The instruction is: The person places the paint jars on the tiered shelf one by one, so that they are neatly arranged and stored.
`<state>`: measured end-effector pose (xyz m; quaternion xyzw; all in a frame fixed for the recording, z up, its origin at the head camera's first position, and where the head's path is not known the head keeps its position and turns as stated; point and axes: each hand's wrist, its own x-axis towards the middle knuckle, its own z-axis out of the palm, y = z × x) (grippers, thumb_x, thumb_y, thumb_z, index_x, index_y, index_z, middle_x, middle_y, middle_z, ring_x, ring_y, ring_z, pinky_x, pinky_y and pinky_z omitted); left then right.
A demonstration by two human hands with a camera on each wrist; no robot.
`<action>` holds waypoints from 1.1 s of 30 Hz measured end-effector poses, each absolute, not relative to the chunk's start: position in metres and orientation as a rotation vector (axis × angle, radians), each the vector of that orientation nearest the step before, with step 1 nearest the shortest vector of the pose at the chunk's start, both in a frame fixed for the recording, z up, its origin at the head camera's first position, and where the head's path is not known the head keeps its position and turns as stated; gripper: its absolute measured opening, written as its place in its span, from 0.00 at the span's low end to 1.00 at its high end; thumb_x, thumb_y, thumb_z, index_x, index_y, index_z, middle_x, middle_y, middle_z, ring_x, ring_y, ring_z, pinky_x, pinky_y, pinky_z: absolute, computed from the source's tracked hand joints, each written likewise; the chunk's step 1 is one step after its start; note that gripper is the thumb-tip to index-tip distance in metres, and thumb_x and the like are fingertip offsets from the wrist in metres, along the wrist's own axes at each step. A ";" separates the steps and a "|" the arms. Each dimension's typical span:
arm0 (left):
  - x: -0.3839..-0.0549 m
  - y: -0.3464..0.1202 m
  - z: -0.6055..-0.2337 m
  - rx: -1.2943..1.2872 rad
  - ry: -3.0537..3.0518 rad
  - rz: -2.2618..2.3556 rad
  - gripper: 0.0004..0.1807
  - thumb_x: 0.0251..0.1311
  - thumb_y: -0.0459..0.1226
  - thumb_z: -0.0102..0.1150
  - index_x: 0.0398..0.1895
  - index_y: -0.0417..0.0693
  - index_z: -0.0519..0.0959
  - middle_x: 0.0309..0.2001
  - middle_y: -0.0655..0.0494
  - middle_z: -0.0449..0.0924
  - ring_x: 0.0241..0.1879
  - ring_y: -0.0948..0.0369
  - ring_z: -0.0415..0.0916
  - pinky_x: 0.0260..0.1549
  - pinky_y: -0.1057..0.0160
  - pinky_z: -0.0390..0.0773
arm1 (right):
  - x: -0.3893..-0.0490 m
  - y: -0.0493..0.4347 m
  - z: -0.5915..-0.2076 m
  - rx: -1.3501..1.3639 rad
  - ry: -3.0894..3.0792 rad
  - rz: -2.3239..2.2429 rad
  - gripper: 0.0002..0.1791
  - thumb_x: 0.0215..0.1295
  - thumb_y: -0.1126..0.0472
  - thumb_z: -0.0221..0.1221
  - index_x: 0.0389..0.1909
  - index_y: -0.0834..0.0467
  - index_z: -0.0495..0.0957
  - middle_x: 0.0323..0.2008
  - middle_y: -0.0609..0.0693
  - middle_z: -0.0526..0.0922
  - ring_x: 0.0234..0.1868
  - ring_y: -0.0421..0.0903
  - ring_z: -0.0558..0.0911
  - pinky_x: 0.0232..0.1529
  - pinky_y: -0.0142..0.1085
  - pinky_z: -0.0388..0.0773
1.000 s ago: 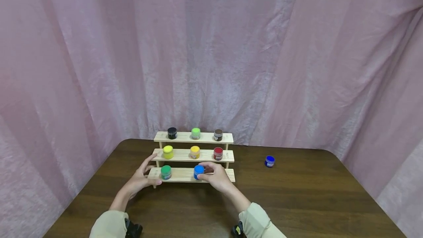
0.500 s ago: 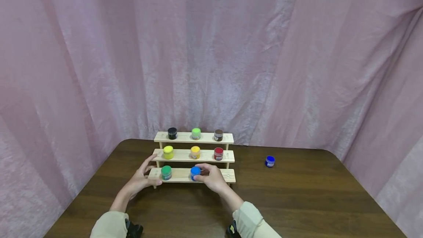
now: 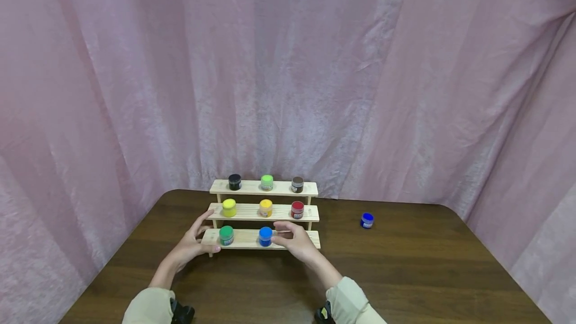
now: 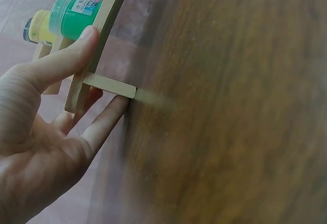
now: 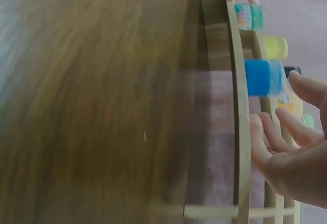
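A three-tier wooden rack (image 3: 245, 239) stands on the table with small paint jars on its shelves. My left hand (image 3: 186, 247) holds the rack's left end, its thumb (image 4: 76, 55) on the bottom shelf close to the green jar (image 4: 76, 17) and its other fingers behind and beneath. A blue paint jar (image 3: 265, 237) sits upright at the middle of the bottom shelf. Just right of that jar, my right hand (image 3: 298, 245) has thumb and fingers spread, holding nothing. In the right wrist view a gap shows between its fingertips (image 5: 284, 114) and the blue jar (image 5: 261, 78).
A dark blue paint jar (image 3: 367, 220) stands alone on the brown table (image 3: 427, 264), right of the rack. Yellow (image 3: 229, 208), orange-yellow (image 3: 265, 208) and red jars (image 3: 297, 210) line the middle shelf. Black, light green and brown jars occupy the top one. A pink curtain hangs behind.
My right hand slid the blue jar slightly left along the bottom shelf, then let go and drew back a little to the right. The left hand stayed on the rack.
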<state>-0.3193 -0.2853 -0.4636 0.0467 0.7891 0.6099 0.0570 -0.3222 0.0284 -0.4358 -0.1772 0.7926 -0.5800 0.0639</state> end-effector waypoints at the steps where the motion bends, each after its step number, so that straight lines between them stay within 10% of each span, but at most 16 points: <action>1: -0.319 -0.285 -0.464 0.143 2.389 1.853 0.59 0.47 0.29 0.73 0.77 0.61 0.45 0.68 0.29 0.56 0.53 0.45 0.75 0.42 0.58 0.78 | -0.322 0.032 -0.435 -0.525 2.396 -1.759 0.23 0.63 0.62 0.63 0.57 0.67 0.76 0.55 0.65 0.80 0.53 0.57 0.81 0.52 0.43 0.80; 17: -0.320 -0.287 -0.464 0.163 2.401 1.835 0.59 0.49 0.31 0.73 0.78 0.61 0.44 0.69 0.29 0.54 0.58 0.42 0.70 0.45 0.58 0.78 | -0.314 0.100 -0.430 -0.422 2.439 -1.848 0.19 0.66 0.62 0.60 0.54 0.67 0.78 0.53 0.65 0.81 0.47 0.43 0.81 0.45 0.25 0.75; 33: -0.319 -0.286 -0.464 0.167 2.400 1.852 0.59 0.48 0.30 0.73 0.78 0.60 0.45 0.68 0.29 0.55 0.55 0.46 0.73 0.44 0.59 0.78 | -0.332 0.169 -0.437 -0.318 2.468 -1.889 0.25 0.66 0.62 0.60 0.60 0.70 0.72 0.55 0.67 0.79 0.42 0.30 0.80 0.49 0.35 0.79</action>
